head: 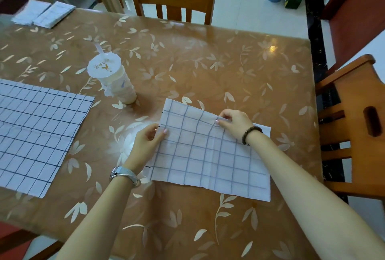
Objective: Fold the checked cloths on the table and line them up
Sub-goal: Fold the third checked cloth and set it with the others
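Checked cloth (208, 155) pinched by left hand (149, 136) and, seemingly, right hand (235, 123)

Bare forearms; silver wristwatch (124, 174) on left wrist, dark beaded bracelet (250, 134) on right.

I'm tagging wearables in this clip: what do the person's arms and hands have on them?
No sleeves or gloves show. The left hand has a silver watch with a pale strap at its wrist; the right hand has a dark brown bead bracelet.
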{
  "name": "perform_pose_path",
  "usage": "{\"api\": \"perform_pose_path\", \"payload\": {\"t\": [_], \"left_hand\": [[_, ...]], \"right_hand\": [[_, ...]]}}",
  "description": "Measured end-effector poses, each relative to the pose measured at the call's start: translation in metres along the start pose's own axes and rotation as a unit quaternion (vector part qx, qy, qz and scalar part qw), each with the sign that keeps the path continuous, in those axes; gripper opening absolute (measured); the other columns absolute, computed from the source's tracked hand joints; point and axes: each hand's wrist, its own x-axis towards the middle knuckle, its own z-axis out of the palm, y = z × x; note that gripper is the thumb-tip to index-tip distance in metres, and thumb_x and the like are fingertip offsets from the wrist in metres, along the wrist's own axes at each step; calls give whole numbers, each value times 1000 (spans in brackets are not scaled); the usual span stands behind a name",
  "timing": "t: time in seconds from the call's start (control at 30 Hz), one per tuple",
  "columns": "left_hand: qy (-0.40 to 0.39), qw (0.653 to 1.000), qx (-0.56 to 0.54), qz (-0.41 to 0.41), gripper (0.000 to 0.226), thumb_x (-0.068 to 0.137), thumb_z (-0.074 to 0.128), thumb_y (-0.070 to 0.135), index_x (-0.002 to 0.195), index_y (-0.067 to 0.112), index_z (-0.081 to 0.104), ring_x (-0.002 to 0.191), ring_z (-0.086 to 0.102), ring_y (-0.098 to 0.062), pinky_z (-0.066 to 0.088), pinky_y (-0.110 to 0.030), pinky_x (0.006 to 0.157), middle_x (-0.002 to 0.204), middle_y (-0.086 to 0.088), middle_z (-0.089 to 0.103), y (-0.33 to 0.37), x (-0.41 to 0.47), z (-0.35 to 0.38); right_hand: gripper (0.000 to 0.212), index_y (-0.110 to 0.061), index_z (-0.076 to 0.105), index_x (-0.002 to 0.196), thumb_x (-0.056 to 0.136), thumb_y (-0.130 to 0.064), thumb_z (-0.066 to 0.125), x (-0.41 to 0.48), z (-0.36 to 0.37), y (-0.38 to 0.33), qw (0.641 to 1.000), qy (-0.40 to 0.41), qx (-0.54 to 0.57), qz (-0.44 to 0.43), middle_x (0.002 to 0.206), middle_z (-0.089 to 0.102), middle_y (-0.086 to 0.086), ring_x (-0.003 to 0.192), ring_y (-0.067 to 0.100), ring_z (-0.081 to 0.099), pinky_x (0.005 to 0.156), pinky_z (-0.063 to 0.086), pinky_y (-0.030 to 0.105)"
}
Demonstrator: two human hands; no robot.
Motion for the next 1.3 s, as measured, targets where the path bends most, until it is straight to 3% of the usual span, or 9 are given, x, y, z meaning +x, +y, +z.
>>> {"api": "perform_pose_path", "payload": {"t": [0.23, 0.33, 0.43, 0.57, 0.83, 1.0, 1.13, 1.2, 1.3], "left_hand": [[37, 994, -75, -75, 13, 88, 70, 35, 77, 30, 72, 77, 62, -8, 48, -27, 65, 77, 12, 70, -8, -8, -21], [59, 982, -117, -139, 11, 87, 71, 38, 89, 27, 71, 72, 53, -14, 46, -24, 57, 81, 7, 63, -8, -15, -20], [14, 957, -197, -213, 48, 72, 79, 51, 106, 20, 68, 73, 61, -12, 51, -23, 60, 93, -3, 66, -6, -21, -9], [-67, 925, -256, -274, 78, 64, 82, 60, 122, 13, 61, 106, 68, -24, 58, -36, 77, 115, -8, 70, 1, -30, 14], [-155, 911, -246, -292, 55, 89, 57, 58, 130, 21, 61, 118, 62, -27, 50, -44, 93, 126, -8, 67, 21, -46, 39], [-202, 907, -207, -307, 23, 95, 59, 29, 85, 8, 56, 60, 57, -25, 49, -31, 54, 71, -12, 56, 38, -51, 45], [-199, 929, -191, -247, 38, 105, 38, 14, 68, 9, 43, 43, 40, -9, 38, -20, 42, 54, -4, 34, 51, -57, 45], [-188, 936, -186, -233, 46, 108, 31, 27, 84, -3, 57, 53, 56, -13, 50, -25, 51, 60, -11, 46, 57, -55, 41], [-192, 949, -124, -216, 40, 105, 33, 45, 108, 33, 71, 90, 71, -15, 56, -37, 83, 99, -1, 76, 58, -51, 36]], "right_hand": [[22, -16, 62, 78, 93, -32, 60, -25, -39, -18, 979, -32, 200, -16, 44, 46, -17, 48, 2, 38, 59, 34, 20], [21, -23, 61, 78, 93, -36, 58, -33, -49, -24, 974, -5, 227, -20, 63, 59, -11, 63, 7, 50, 66, 40, 20], [23, -20, 62, 81, 91, -41, 60, -41, -51, -24, 961, 26, 277, -4, 92, 61, 0, 88, 13, 52, 72, 42, 17], [33, -32, 70, 78, 70, -65, 67, -54, -41, -16, 930, 53, 359, 51, 87, 63, 7, 82, 21, 55, 90, 48, 53], [21, -22, 67, 74, 92, -29, 61, -82, -39, -16, 854, 103, 503, 84, 85, 67, 5, 86, 22, 61, 94, 47, 49], [22, -22, 63, 74, 93, -33, 60, -88, -52, -22, 835, 137, 529, 65, 87, 65, 5, 89, 24, 59, 97, 45, 50], [21, -24, 63, 75, 92, -36, 61, -91, -60, -25, 838, 157, 520, 58, 92, 64, 9, 91, 25, 58, 98, 44, 51], [22, -25, 62, 73, 92, -35, 60, -94, -61, -24, 836, 162, 522, 59, 88, 65, 5, 87, 22, 58, 94, 45, 49], [22, -26, 63, 72, 92, -34, 61, -99, -62, -23, 833, 176, 521, 57, 84, 67, 0, 84, 17, 60, 90, 45, 44]]}}
